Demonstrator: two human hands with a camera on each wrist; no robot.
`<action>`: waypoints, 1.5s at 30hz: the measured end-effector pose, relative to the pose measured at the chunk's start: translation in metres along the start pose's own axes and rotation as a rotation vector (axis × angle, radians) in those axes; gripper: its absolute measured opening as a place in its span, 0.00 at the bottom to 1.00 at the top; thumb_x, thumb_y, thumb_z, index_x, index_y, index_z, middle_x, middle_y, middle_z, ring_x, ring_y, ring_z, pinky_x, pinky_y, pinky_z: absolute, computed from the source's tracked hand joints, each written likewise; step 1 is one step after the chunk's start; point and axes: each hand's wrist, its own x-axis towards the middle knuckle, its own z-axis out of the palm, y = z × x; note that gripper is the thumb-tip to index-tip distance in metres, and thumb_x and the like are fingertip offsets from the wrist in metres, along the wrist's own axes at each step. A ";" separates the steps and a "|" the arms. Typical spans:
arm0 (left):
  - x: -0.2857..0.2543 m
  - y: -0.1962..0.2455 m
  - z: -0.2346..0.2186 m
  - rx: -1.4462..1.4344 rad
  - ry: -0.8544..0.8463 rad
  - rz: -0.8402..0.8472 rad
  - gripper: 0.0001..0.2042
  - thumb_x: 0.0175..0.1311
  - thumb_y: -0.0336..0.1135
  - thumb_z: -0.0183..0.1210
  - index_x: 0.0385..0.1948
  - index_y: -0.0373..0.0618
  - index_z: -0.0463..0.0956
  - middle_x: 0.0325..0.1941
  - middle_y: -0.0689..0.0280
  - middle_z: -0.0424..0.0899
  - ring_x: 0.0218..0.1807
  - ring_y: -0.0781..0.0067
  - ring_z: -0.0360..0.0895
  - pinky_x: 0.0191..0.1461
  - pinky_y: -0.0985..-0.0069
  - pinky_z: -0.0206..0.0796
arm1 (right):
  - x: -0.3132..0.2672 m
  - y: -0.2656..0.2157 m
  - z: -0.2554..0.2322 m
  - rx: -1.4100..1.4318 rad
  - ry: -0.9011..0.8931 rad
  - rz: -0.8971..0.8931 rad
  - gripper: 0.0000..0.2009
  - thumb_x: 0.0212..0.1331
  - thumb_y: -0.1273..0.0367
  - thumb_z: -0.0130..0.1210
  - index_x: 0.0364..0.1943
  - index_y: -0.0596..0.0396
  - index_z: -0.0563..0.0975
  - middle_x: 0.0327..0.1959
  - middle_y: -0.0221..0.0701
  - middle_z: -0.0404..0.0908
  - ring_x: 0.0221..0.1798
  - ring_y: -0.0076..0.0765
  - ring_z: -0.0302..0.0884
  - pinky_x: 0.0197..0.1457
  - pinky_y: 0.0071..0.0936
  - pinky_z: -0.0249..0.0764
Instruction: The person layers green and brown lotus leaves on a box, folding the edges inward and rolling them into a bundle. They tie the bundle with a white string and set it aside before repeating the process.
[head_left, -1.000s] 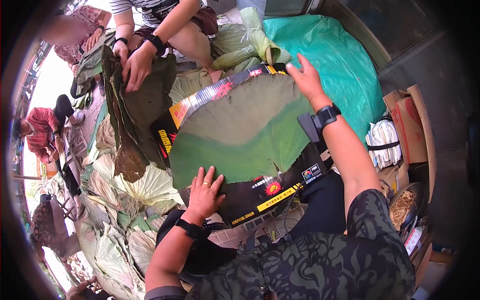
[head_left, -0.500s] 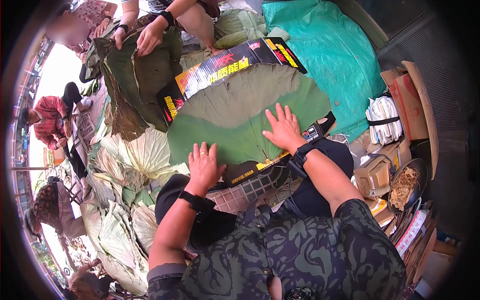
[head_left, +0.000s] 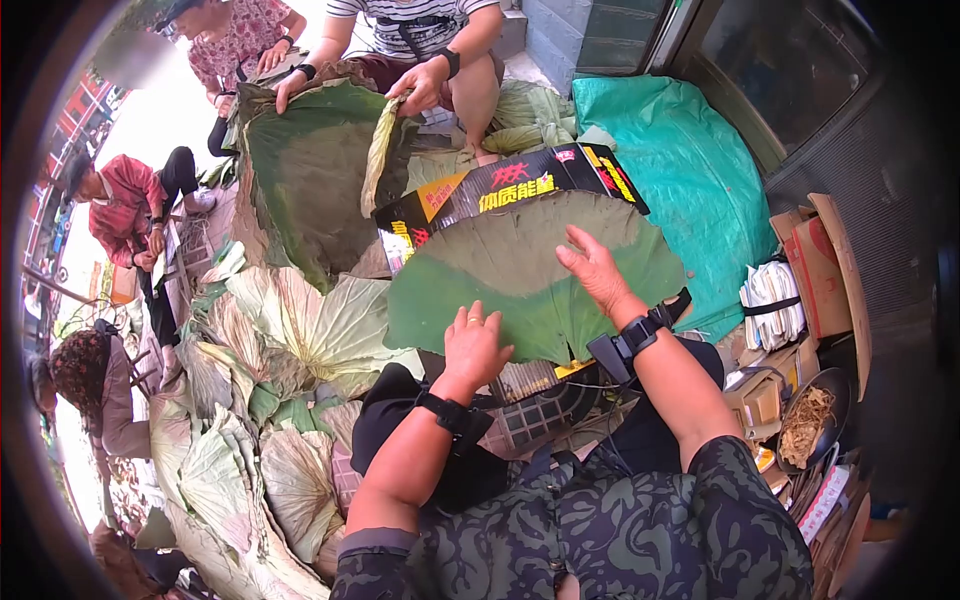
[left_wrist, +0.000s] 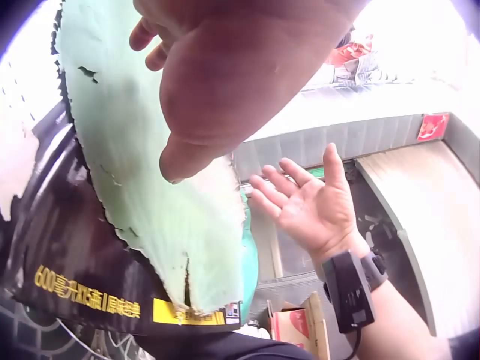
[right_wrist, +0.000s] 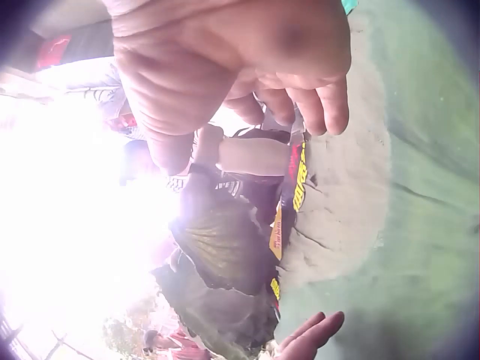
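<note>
A big lotus leaf (head_left: 540, 265), green with a brownish-grey upper part, lies spread over a black printed cardboard (head_left: 460, 200) across the wearer's lap. The left hand (head_left: 475, 350) is over the leaf's front left part, fingers spread and holding nothing. Over the right half hovers the right hand (head_left: 600, 275), its palm turned inward and its fingers apart. In the left wrist view the right hand (left_wrist: 311, 214) shows an empty palm, raised beside the leaf (left_wrist: 135, 150). A small split shows at the leaf's front edge.
Opposite, a person's hands (head_left: 425, 85) hold a stack of large leaves (head_left: 320, 180) and a folded pale leaf (head_left: 381, 155). Dried leaves (head_left: 290, 320) cover the ground at left. A green tarp (head_left: 700, 180) lies at back right, with cardboard boxes (head_left: 825, 270) and a pan (head_left: 815, 420) near the right arm.
The right hand came back from the leaf's far right edge to its middle, then lifted. The left hand moved slightly inward. The person opposite has spread their leaves and now holds a folded one.
</note>
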 end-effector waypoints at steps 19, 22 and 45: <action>-0.014 -0.010 -0.027 -0.249 0.156 0.025 0.25 0.49 0.42 0.60 0.51 0.44 0.69 0.58 0.48 0.65 0.60 0.45 0.61 0.59 0.58 0.55 | 0.095 -0.106 0.072 0.644 0.214 -0.010 0.13 0.50 0.80 0.52 0.43 0.65 0.71 0.38 0.40 0.77 0.38 0.38 0.77 0.44 0.34 0.73; -0.010 -0.012 -0.024 -0.311 0.167 0.015 0.24 0.50 0.42 0.59 0.49 0.42 0.70 0.56 0.47 0.67 0.58 0.47 0.63 0.59 0.61 0.57 | 0.072 -0.121 0.054 0.489 0.154 -0.168 0.11 0.49 0.79 0.53 0.39 0.66 0.74 0.33 0.37 0.78 0.33 0.32 0.77 0.39 0.28 0.73; 0.015 0.034 0.005 -0.219 0.379 0.336 0.18 0.52 0.38 0.58 0.46 0.49 0.73 0.57 0.51 0.68 0.58 0.45 0.63 0.54 0.58 0.61 | -0.034 0.045 -0.042 -1.048 -0.140 -0.591 0.14 0.41 0.79 0.48 0.34 0.48 0.76 0.51 0.32 0.72 0.62 0.47 0.58 0.65 0.46 0.53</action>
